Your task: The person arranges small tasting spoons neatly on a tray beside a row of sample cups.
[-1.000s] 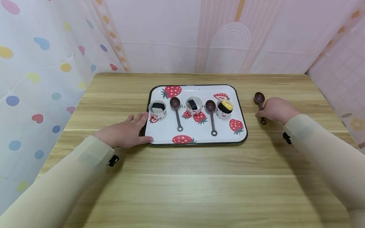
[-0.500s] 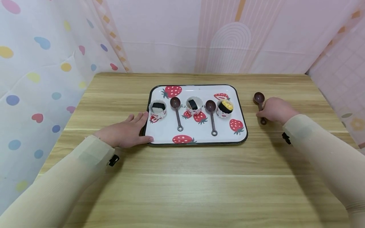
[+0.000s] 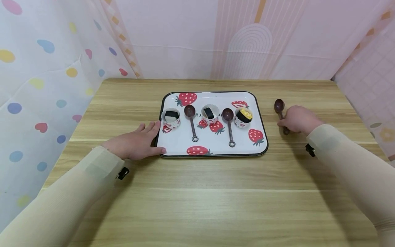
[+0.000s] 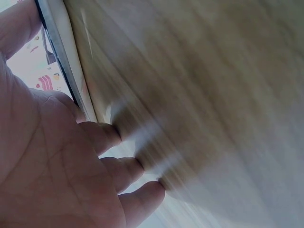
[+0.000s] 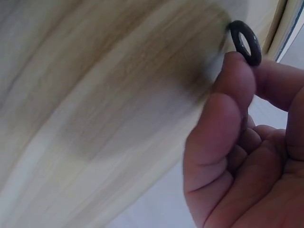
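With thumb and fingertips my right hand (image 3: pixel 299 119) pinches the handle of a dark brown measuring spoon (image 3: pixel 279 105), right of the tray. Its round bowl points away from me and leans. In the right wrist view the handle's ring end (image 5: pixel 255 53) sticks out past the fingertips; the rest is hidden by the hand. My left hand (image 3: pixel 134 142) rests against the left edge of a white strawberry-print tray (image 3: pixel 176 147), thumb over the rim. The left wrist view shows its other fingers (image 4: pixel 142 202) extended on the wood side.
On the tray stand three paper cups holding nori-wrapped rice pieces: left cup (image 3: pixel 172 125), middle cup (image 3: pixel 212 120), and right cup (image 3: pixel 241 125) with yellow topping. Between them lie two more brown spoons, one left (image 3: pixel 189 110), one right (image 3: pixel 228 115). Patterned curtains (image 3: pixel 172 44) border the wooden table (image 3: pixel 197 199).
The spoon in my right hand has tilted, its bowl turning and shifting slightly up and left while the handle end moves a little right. My left hand and the tray stay put.
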Demonstrator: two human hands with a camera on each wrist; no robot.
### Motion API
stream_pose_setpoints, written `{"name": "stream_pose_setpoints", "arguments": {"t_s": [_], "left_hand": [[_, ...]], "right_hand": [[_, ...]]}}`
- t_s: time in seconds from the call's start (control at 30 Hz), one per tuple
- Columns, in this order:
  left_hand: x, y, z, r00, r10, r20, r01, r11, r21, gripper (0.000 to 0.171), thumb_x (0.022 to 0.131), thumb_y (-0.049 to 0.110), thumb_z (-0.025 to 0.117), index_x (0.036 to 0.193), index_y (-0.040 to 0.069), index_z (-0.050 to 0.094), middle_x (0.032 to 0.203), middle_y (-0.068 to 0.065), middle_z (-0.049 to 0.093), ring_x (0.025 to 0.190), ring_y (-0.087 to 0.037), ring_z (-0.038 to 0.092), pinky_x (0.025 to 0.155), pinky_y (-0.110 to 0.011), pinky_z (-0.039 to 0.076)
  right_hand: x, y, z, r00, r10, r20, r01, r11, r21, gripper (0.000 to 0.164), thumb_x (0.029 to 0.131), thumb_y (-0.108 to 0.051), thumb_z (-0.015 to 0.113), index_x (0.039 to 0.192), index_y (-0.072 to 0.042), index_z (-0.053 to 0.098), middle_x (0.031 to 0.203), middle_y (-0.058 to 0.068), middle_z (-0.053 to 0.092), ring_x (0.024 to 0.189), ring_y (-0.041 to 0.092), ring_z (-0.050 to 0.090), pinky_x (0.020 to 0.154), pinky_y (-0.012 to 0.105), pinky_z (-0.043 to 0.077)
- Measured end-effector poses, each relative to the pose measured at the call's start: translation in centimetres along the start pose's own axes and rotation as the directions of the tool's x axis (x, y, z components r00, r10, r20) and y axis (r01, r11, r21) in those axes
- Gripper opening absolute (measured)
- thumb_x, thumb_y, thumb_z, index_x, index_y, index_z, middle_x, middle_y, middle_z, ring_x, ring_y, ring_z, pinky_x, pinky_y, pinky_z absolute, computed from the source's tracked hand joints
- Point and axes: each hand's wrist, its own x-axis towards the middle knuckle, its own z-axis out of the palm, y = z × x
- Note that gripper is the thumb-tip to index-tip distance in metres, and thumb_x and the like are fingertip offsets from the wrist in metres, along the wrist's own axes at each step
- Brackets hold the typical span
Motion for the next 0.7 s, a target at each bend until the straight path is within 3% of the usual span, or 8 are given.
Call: {"name": "stream_pose_setpoints", "arguments": {"t_s": [0.2, 0.4, 0.7], "left_hand": [[0.2, -0.1, 0.0, 1.0, -0.004, 0.003, 0.004, 1.0, 0.003, 0.114, 0.098, 0.073, 0.053, 0.169, 0.003, -0.001, 0.176, -0.027, 0.004, 0.157, -0.06, 0.006, 0.124, -0.07, 0.025], [0.2, -0.2, 0.0, 1.0, 0.0, 0.001, 0.0, 1.0, -0.008, 0.114, 0.099, 0.073, 0.053, 0.168, 0.001, -0.003, 0.175, -0.029, 0.003, 0.156, -0.062, 0.005, 0.123, -0.072, 0.022], [0.2, -0.3, 0.1, 1.0, 0.012, 0.005, -0.012, 1.0, -0.017, 0.114, 0.099, 0.072, 0.053, 0.168, 0.002, -0.004, 0.175, -0.029, 0.002, 0.156, -0.062, 0.005, 0.124, -0.072, 0.02]], "right_hand": [[-0.1, -0.6, 0.2, 1.0, 0.002, -0.019, 0.0, 0.996, 0.092, 0.041, 0.108, -0.033, 0.056, 0.077, -0.007, 0.064, 0.056, 0.0, 0.058, 0.054, 0.014, 0.054, 0.056, 0.031, 0.043], [-0.8, -2.2, 0.4, 0.997, -0.035, -0.063, 0.047, 0.976, 0.21, 0.03, 0.108, -0.027, 0.056, 0.099, 0.0, 0.062, 0.074, 0.007, 0.067, 0.064, 0.018, 0.06, 0.06, 0.032, 0.052], [-1.6, -4.6, 0.9, 0.995, -0.058, -0.084, 0.08, 0.952, 0.295, 0.022, 0.108, -0.019, 0.056, 0.104, 0.001, 0.061, 0.087, 0.012, 0.071, 0.069, 0.018, 0.064, 0.063, 0.031, 0.058]]}}
